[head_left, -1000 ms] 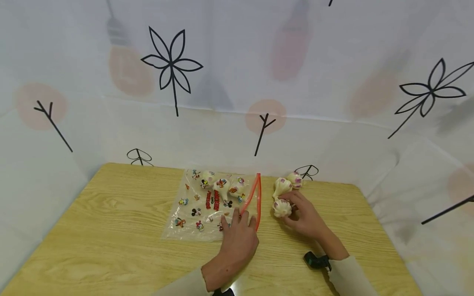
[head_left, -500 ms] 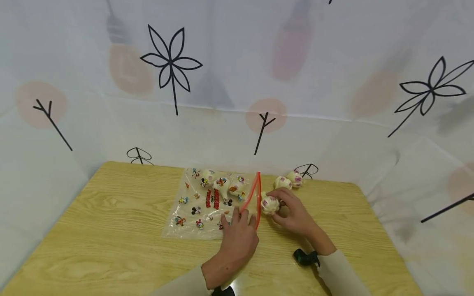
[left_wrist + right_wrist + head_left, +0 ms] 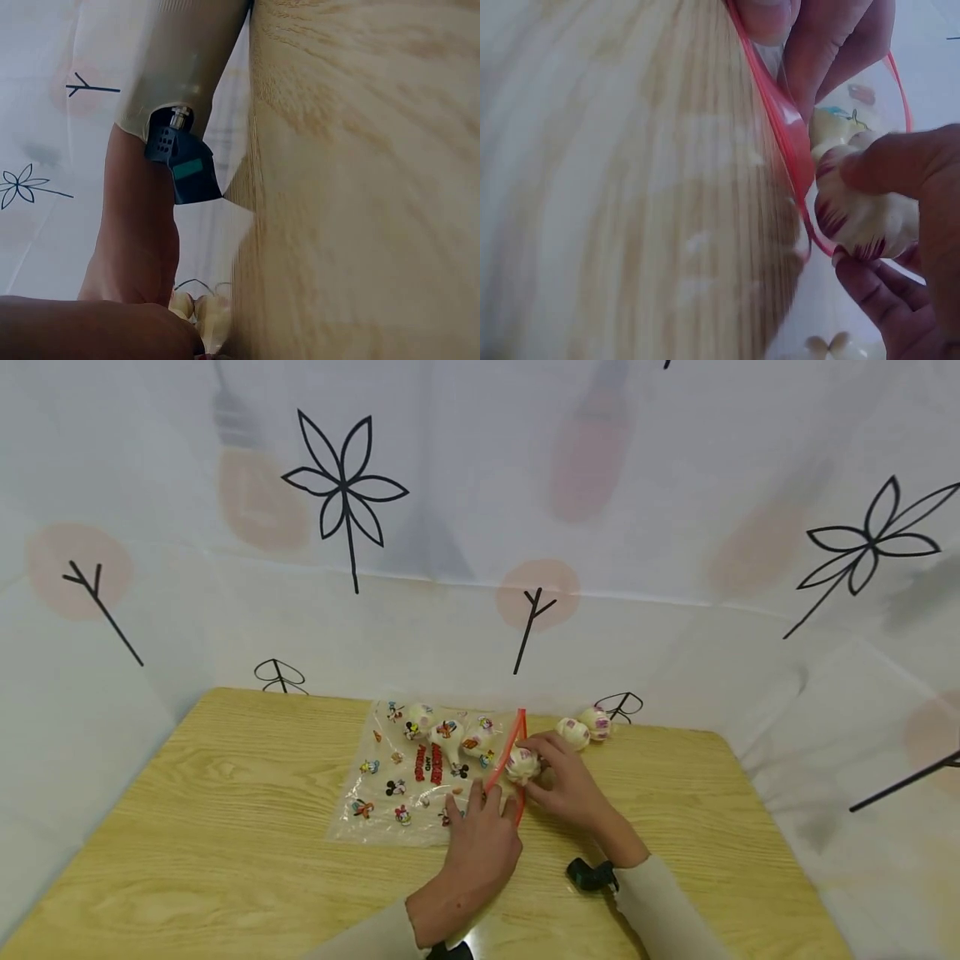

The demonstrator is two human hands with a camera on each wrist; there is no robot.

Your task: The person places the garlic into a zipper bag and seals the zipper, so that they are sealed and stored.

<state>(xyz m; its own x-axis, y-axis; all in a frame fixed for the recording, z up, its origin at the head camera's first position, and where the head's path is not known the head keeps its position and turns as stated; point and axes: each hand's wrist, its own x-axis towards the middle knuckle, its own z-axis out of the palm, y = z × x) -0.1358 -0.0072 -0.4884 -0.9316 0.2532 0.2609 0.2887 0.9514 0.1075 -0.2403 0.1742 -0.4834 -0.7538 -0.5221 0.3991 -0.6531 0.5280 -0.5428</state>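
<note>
A clear zip bag (image 3: 416,792) with cartoon prints lies flat, its red zip edge (image 3: 780,120) parted at the right end. Several garlic bulbs (image 3: 448,740) show through its film. My left hand (image 3: 483,847) pinches the lower part of the bag's mouth; the right wrist view shows film between thumb and fingers. Between the thumb and fingers of my right hand (image 3: 567,787) is a purple-streaked garlic bulb (image 3: 866,206). This bulb sits right at the red-edged mouth, overlapping it in the head view.
Two more garlic bulbs, a nearer one (image 3: 573,734) and a farther one (image 3: 597,723), lie at the table's back edge, right of the bag. A pale printed cloth (image 3: 450,635) hangs behind the wooden table (image 3: 225,827). Dark wrist cameras (image 3: 590,876) are strapped on both wrists.
My right hand has carried a garlic bulb leftward from the group on the right to the bag's mouth. My left hand has stayed at the bag's edge.
</note>
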